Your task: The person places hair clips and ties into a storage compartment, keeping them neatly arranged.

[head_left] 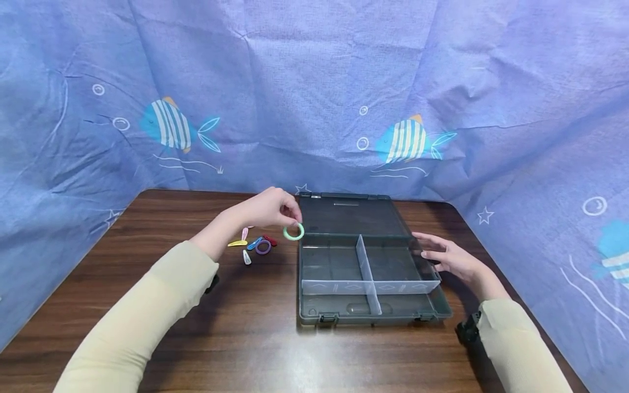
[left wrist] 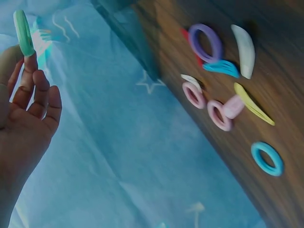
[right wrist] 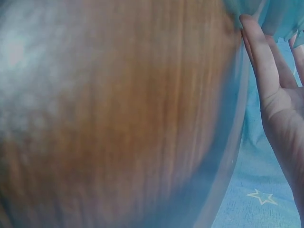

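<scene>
Head view looking down at table, wrist views close, all sharing it

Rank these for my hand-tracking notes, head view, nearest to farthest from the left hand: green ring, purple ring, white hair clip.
1. green ring, pinched in the left hand fingertips, beside the organizer box.
2. purple ring, on the table below the hand.
3. white hair clip, nearest the person.
</scene>
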A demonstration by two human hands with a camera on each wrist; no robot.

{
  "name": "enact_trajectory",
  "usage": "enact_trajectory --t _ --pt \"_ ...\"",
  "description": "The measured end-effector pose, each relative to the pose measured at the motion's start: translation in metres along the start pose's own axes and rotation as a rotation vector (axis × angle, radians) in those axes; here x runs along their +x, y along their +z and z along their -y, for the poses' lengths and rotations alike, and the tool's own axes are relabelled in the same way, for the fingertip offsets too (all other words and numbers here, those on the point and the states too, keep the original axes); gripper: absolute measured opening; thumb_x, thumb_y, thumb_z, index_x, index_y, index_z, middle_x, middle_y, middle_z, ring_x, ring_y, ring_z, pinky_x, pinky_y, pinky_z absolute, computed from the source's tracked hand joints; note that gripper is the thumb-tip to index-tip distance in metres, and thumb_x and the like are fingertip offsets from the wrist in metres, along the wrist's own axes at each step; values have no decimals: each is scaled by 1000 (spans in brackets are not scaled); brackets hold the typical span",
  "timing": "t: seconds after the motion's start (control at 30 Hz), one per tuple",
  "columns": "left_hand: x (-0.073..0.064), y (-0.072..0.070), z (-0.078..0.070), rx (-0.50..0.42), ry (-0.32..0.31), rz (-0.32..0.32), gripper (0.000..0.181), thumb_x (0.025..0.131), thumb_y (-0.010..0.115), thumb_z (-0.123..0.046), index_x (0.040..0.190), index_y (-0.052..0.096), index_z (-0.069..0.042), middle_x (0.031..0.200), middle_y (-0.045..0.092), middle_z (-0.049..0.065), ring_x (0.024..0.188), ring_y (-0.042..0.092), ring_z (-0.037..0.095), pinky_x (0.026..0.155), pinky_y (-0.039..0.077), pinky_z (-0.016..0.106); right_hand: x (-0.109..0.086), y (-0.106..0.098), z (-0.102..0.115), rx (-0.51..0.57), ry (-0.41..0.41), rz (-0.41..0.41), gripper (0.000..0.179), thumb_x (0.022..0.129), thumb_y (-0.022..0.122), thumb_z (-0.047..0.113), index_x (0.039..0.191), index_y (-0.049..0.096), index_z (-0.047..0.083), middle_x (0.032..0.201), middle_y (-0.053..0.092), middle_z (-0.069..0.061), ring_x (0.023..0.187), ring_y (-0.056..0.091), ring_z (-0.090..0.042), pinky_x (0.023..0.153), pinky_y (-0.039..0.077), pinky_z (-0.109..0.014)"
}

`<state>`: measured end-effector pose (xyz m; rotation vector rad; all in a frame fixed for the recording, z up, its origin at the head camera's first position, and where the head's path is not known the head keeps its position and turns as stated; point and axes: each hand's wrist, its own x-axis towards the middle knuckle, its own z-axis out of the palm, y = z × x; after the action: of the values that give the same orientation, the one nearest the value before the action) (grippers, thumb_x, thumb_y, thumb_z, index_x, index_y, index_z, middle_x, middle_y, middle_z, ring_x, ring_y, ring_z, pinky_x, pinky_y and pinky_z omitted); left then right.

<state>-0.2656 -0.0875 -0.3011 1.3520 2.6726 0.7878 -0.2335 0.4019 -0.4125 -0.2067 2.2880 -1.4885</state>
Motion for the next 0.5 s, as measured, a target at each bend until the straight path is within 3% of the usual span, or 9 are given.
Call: enact_trajectory --t 0.17,0.5 --pt "21 2 -11 -6 11 4 5 81 69 -11 81 74 -14 74 66 -7 68 55 5 66 45 22 0 -1 -1 -8 -7 22 58 96 55 20 148 29 21 155 19 -12 115 50 -4 86 48 -42" --pt "59 12 -31 -10 38 31 5 84 69 -14 85 74 -16 78 67 -7 70 55 5 69 45 21 2 -4 1 -19 0 54 59 97 53 18 149 26 16 154 18 -17 115 50 -3 86 47 -43"
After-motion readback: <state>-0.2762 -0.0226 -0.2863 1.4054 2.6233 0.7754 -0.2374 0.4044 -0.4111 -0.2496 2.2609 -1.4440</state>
